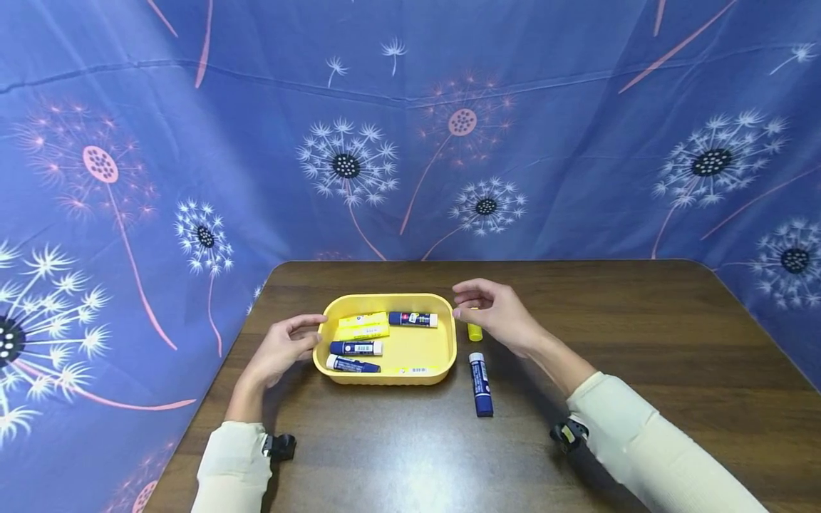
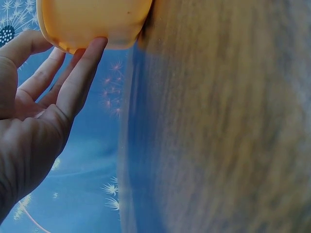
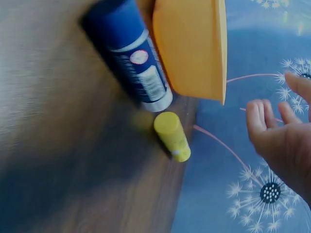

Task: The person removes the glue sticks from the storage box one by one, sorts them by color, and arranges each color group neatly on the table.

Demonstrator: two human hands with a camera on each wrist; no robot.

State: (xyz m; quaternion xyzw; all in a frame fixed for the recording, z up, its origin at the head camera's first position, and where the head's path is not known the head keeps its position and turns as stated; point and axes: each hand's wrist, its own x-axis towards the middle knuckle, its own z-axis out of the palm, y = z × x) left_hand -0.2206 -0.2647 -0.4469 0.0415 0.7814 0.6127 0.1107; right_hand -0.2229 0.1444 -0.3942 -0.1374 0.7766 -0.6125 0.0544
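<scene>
A yellow plastic tray (image 1: 449,356) stands on the table with several glue sticks in it. Blue glue sticks (image 1: 355,348) lie at its left and far right, and yellow glue sticks (image 1: 363,331) lie side by side at the far left. My left hand (image 1: 279,349) touches the tray's left end with extended fingertips, as the left wrist view shows. Near the tray's right end, my right hand (image 1: 503,317) hovers with loosely bent fingers and holds nothing. Partly beneath it is a yellow glue stick (image 3: 172,136). A blue glue stick (image 1: 481,385) lies nearer, right of the tray.
The brown wooden table (image 1: 641,320) extends to the right and toward the front. Behind it hangs a blue cloth (image 1: 564,142) with a dandelion pattern. Both wrists carry small black devices (image 1: 280,447) at the sleeve cuffs.
</scene>
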